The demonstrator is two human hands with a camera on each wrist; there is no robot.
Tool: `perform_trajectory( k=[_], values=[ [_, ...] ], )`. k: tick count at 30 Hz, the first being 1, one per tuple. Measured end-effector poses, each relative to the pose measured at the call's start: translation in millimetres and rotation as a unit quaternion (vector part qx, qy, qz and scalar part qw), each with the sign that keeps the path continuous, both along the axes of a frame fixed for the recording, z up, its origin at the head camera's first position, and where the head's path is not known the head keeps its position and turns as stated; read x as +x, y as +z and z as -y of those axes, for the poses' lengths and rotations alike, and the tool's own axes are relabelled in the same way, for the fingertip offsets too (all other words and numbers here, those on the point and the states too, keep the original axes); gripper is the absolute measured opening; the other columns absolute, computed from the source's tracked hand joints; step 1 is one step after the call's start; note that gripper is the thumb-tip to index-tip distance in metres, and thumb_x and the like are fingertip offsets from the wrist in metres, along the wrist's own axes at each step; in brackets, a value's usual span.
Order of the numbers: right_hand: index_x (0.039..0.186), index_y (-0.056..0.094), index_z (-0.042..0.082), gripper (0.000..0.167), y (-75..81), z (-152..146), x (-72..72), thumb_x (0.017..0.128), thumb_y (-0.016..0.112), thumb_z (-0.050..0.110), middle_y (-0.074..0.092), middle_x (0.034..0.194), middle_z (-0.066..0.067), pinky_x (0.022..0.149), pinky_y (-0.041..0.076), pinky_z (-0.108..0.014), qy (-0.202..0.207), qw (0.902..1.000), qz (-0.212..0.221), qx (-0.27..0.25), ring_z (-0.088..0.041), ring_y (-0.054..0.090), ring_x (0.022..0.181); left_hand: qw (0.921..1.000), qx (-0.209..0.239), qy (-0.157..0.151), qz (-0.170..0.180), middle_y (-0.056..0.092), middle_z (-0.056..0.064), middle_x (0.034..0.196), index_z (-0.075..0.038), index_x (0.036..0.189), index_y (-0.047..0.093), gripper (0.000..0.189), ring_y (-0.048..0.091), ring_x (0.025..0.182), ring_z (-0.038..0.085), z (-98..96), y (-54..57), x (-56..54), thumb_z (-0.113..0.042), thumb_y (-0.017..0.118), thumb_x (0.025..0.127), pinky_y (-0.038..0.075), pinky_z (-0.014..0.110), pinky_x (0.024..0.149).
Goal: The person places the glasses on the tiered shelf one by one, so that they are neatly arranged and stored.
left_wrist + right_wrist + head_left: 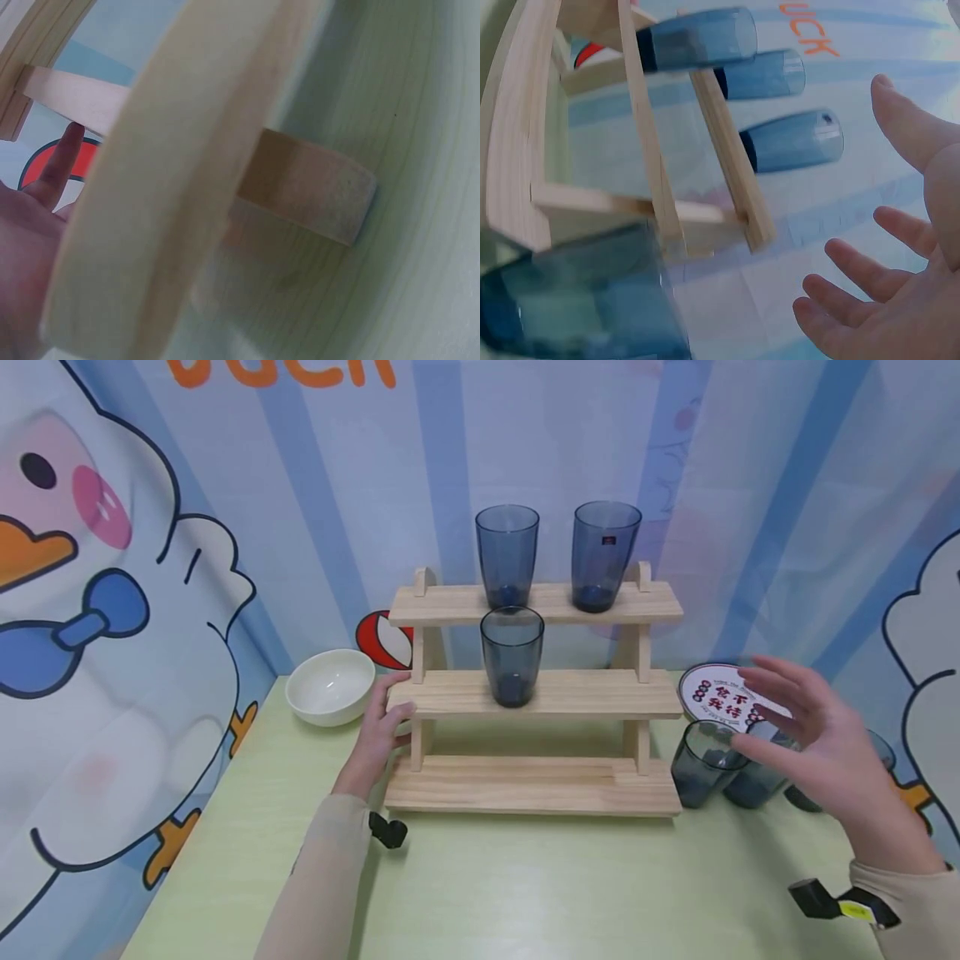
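Note:
A three-tier wooden stand [536,785] stands on the table. Its left side is held by my left hand [371,739], with the fingers about the end of the middle board; in the left wrist view one finger [60,169] reaches to an upright. Two blue-tinted glass tumblers [507,556] stand upright on the top tier, and another tumbler [512,656] on the middle one. To the right of the stand, my right hand [832,752] hovers with fingers spread, holding nothing. Below and beside it are several more tumblers [697,768], partly hidden by the hand.
A white bowl [330,689] sits left of the stand. Behind the right-hand tumblers lies a round white sign [712,685] with red characters. A printed cloth backdrop [337,485] hangs behind the pale green table [525,885].

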State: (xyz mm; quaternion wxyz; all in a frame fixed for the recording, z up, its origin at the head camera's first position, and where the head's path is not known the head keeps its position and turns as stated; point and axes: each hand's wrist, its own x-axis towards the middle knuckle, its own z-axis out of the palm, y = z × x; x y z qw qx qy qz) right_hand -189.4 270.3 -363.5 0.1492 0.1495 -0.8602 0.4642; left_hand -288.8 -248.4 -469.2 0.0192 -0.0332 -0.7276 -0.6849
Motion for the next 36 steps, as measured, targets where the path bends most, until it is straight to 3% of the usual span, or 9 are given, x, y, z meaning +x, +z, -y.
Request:
perform_trajectory(
  k=[8,11,16,21,25,30,36],
  values=[
    [0.164,0.035,0.030,0.085,-18.0,-42,7.1,0.094,0.077,0.004,0.047,0.160,0.003,0.098,0.035,0.000,-0.085,0.9963,0.006,0.015,0.006,0.042,0.138,1.0000,0.007,0.000,-0.004,0.040,0.015,0.157,-0.026,0.153,0.041,0.056,0.051,0.131,0.041,-1.7,2.3,0.9,-0.024,0.056,0.099,0.045,0.071,0.101],
    [0.165,0.033,0.030,0.084,-26.0,-53,8.2,0.096,0.076,0.008,0.043,0.164,-0.001,0.105,0.029,-0.001,-0.112,0.9932,0.001,0.034,0.004,0.036,0.146,1.0000,0.005,0.000,-0.003,0.040,0.014,0.157,-0.026,0.153,0.041,0.056,0.051,0.131,0.041,-2.0,1.8,0.4,-0.024,0.056,0.099,0.045,0.072,0.102],
    [0.167,0.027,0.026,0.084,-38.8,-68,8.0,0.099,0.073,0.012,0.030,0.170,-0.017,0.125,0.019,-0.022,-0.141,0.9885,0.005,0.053,-0.014,0.024,0.159,1.0000,0.006,-0.003,-0.006,0.040,0.014,0.157,-0.025,0.153,0.041,0.056,0.051,0.131,0.042,-2.1,1.4,-0.2,-0.024,0.056,0.100,0.044,0.073,0.101],
    [0.168,0.022,0.020,0.083,-48.8,-82,8.1,0.101,0.070,0.012,0.024,0.170,-0.025,0.130,0.014,-0.039,-0.158,0.9854,0.016,0.061,-0.031,0.018,0.161,1.0000,0.003,-0.002,-0.005,0.040,0.015,0.157,-0.025,0.154,0.040,0.056,0.051,0.131,0.042,-1.6,0.5,-0.5,-0.025,0.055,0.100,0.045,0.072,0.102],
    [0.168,0.019,0.011,0.084,-54.8,-88,7.1,0.101,0.069,0.013,0.020,0.169,-0.032,0.126,0.013,-0.060,-0.168,0.9827,0.035,0.068,-0.048,0.014,0.157,1.0000,0.000,0.000,-0.002,0.039,0.015,0.158,-0.024,0.155,0.039,0.056,0.050,0.132,0.042,-0.9,0.1,0.1,-0.025,0.054,0.101,0.045,0.070,0.102],
    [0.166,0.019,0.000,0.082,-59.1,-92,7.3,0.101,0.068,0.011,0.015,0.169,-0.032,0.125,0.010,-0.065,-0.183,0.9802,0.035,0.068,-0.051,0.010,0.157,1.0000,-0.001,-0.001,-0.001,0.039,0.015,0.158,-0.025,0.154,0.040,0.055,0.050,0.132,0.043,-0.6,0.1,-0.1,-0.025,0.055,0.101,0.046,0.071,0.101],
    [0.166,0.017,0.000,0.083,-63.2,-99,5.2,0.101,0.068,0.013,0.013,0.170,-0.031,0.126,0.006,-0.062,-0.195,0.9781,0.041,0.061,-0.048,0.007,0.159,1.0000,-0.006,0.000,0.001,0.039,0.013,0.158,-0.028,0.154,0.040,0.055,0.050,0.132,0.043,-1.0,1.2,0.7,-0.026,0.055,0.101,0.045,0.071,0.101]
  ],
)
